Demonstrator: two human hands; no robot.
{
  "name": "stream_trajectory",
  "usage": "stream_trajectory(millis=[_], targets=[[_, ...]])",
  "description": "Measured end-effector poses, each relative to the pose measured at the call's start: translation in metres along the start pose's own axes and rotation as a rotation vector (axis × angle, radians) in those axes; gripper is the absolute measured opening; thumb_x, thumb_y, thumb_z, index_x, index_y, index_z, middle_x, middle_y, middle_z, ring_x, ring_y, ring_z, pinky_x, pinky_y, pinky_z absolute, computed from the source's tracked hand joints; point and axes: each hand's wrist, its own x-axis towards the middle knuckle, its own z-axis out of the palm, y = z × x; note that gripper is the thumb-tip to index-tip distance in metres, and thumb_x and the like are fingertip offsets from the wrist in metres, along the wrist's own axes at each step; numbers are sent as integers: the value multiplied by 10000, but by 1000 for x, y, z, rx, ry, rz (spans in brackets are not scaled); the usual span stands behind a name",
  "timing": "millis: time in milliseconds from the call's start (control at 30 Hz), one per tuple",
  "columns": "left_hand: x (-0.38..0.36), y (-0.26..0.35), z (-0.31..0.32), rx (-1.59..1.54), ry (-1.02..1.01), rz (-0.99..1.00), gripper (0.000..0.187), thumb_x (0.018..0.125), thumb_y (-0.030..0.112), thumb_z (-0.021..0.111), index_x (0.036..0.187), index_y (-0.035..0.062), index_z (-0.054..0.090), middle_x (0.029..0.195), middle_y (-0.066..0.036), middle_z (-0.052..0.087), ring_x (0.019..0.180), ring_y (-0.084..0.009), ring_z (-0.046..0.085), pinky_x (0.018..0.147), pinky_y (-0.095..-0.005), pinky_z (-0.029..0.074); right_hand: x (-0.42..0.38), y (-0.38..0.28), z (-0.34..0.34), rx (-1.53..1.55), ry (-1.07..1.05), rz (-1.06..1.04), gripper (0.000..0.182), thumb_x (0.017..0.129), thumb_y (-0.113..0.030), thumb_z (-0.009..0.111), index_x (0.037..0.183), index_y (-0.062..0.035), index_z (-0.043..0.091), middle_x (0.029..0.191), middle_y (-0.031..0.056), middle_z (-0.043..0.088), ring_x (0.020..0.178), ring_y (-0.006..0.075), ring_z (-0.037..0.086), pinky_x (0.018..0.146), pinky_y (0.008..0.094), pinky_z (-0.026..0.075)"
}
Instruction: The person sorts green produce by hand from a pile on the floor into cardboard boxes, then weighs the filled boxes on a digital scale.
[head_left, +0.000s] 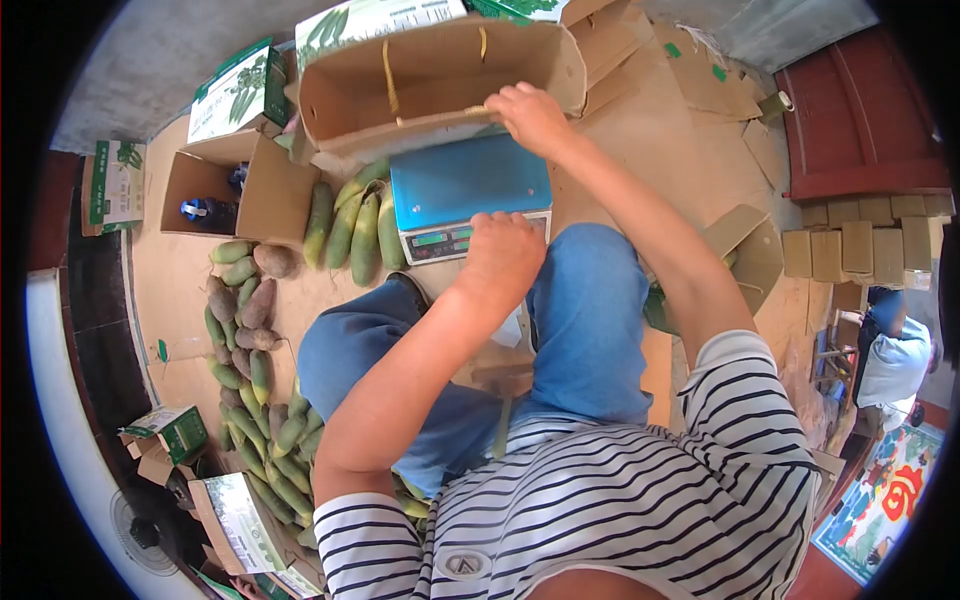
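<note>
A blue-topped digital scale stands on the floor before my knees. My left hand is at its front panel, fingers curled; what they hold, if anything, is hidden. Beyond the scale an open cardboard box with yellow cord handles is tipped toward me. At the box's near rim, by a cord, is my right hand, fingers closed over the edge. Beside the scale on the left lie several long green gourd-like vegetables.
Green and brown vegetables lie in a heap on the left. A box with dark bottles stands behind them. An open box sits right of my knee. Small cartons are stacked farther right, near another person.
</note>
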Motion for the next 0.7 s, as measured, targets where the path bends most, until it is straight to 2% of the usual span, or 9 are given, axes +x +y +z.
stream_trajectory(millis=[167,367,700], targets=[[0,-5,3,-4,11,0,100,696,87,613,792,60,619,793,-92,608,767,-238,614,643,-358,468,25,-2,-15,61,-117,-17,194,800,-152,603,989,-116,577,912,45,587,914,268,546,742,393,474],[-3,-2,3,-20,24,-9,99,705,88,608,801,74,628,789,-79,610,765,-227,611,656,-355,460,-37,-20,-42,110,-453,-28,214,800,-165,611,1005,-112,583,933,61,597,928,274,555,775,411,475],[-4,4,7,25,-13,4,122,734,107,598,844,88,648,805,-68,620,778,-222,613,639,-341,447,-45,-31,-40,122,-486,1,300,769,-157,656,1041,-91,548,975,69,581,973,273,533,809,395,462]])
